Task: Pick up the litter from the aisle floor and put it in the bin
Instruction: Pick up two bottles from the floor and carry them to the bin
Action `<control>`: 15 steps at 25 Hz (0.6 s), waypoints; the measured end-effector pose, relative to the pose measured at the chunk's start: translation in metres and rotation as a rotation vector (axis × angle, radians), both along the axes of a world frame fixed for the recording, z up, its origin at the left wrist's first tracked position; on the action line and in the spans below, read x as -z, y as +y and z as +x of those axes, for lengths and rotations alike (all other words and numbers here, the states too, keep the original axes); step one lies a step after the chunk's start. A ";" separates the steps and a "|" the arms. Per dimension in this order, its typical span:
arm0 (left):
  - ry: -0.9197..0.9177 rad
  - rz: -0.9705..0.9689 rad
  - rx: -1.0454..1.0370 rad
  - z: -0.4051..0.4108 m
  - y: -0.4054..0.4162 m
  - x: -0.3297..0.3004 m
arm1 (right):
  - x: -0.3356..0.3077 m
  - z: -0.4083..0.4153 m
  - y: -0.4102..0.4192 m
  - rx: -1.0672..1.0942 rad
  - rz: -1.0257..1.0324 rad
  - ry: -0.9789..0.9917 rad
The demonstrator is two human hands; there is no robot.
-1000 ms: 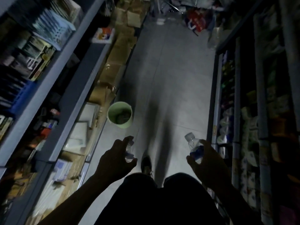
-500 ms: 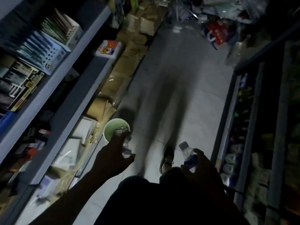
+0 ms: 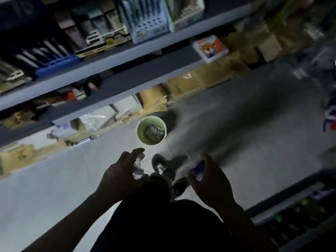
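A pale green round bin (image 3: 141,137) stands on the grey aisle floor beside the shelving, with a crumpled clear bottle lying inside it. My left hand (image 3: 120,176) is closed around a crushed clear plastic bottle (image 3: 137,167), held below the bin in the frame. My right hand (image 3: 209,180) grips a second clear bottle with a blue label (image 3: 197,167). Both hands hover above the floor, short of the bin's rim. My shoes (image 3: 160,165) show between the hands.
Grey shelves (image 3: 101,64) packed with stationery run along the left side. Cardboard boxes (image 3: 200,79) and wrapped packs line the floor under them. Another shelf unit (image 3: 291,211) sits at lower right. Blurred red-and-blue packaging (image 3: 330,119) lies at the far right.
The view has swung to the left and closer to the bin. Both hands, each still holding a bottle, have come nearer together in front of the bin.
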State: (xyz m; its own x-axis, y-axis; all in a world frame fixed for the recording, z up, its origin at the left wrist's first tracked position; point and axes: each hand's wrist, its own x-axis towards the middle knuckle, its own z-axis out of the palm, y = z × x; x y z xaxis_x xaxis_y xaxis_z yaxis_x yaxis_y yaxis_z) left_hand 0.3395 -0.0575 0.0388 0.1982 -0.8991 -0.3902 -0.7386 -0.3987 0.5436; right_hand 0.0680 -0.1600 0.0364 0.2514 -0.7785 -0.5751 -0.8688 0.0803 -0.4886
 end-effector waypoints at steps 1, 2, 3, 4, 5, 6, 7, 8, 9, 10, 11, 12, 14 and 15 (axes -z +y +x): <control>-0.006 0.010 -0.053 0.009 -0.001 0.004 | 0.005 0.017 -0.015 -0.064 0.006 0.014; -0.013 0.021 -0.097 0.018 -0.003 0.007 | 0.008 0.032 -0.027 -0.121 0.022 0.023; -0.022 0.026 -0.133 0.025 -0.005 0.010 | 0.010 0.046 -0.038 -0.166 0.033 0.042; -0.035 0.030 -0.166 0.032 -0.009 0.014 | 0.014 0.060 -0.052 -0.205 0.039 0.046; -0.035 0.036 -0.205 0.038 -0.012 0.017 | 0.015 0.072 -0.063 -0.245 0.054 0.032; -0.020 0.030 -0.264 0.045 -0.016 0.020 | 0.018 0.087 -0.075 -0.282 0.093 0.015; -0.001 0.021 -0.326 0.050 -0.021 0.022 | 0.021 0.099 -0.085 -0.280 0.138 -0.004; 0.032 0.011 -0.389 0.054 -0.025 0.025 | 0.027 0.110 -0.096 -0.231 0.202 -0.028; 0.072 0.000 -0.462 0.058 -0.030 0.032 | 0.038 0.121 -0.107 -0.154 0.266 -0.052; 0.119 -0.013 -0.536 0.062 -0.035 0.040 | 0.051 0.130 -0.117 -0.077 0.338 -0.067; 0.163 -0.016 -0.613 0.066 -0.042 0.054 | 0.069 0.140 -0.129 -0.036 0.412 -0.062; 0.195 -0.012 -0.683 0.066 -0.048 0.069 | 0.084 0.149 -0.139 -0.018 0.466 -0.044; 0.248 -0.010 -0.821 0.061 -0.067 0.107 | 0.118 0.169 -0.161 -0.008 0.553 0.015; 0.311 -0.013 -0.910 0.057 -0.078 0.126 | 0.138 0.179 -0.171 -0.012 0.581 0.047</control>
